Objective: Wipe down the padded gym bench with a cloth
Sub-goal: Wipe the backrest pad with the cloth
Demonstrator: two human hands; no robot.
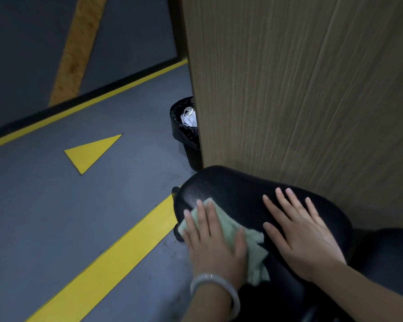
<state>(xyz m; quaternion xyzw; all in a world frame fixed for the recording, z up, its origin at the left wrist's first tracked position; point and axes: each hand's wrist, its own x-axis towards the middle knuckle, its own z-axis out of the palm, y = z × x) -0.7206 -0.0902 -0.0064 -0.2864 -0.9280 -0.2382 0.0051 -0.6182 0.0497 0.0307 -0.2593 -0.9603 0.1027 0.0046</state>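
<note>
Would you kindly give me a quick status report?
Left hand flat on cloth, right hand flat on bench. Wall close behind; nothing blocking.

Your left hand [213, 242] lies flat on the cloth [230, 233] at the bench pad [237, 189]'s left edge, your right hand [298, 238] rests beside it, with the wood panel [312, 89] behind and the bin [186, 133] at the panel's left.
</note>
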